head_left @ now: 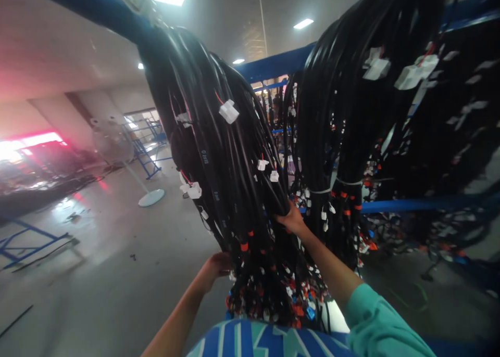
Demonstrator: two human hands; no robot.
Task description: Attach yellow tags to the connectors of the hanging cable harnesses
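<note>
A thick bundle of black cable harnesses hangs from a blue rack bar, with white, red and blue connectors at the lower ends. My right hand reaches up into the right side of this bundle, its fingers closed round some of the cables. My left hand presses against the bundle's lower left side; its fingers are tucked behind the cables and hidden. A second hanging bundle is just to the right.
More harness bundles hang on the blue rack to the right. A standing fan with a round base and blue frames sit on the grey floor at left. Blue-and-white cloth fills the bottom edge.
</note>
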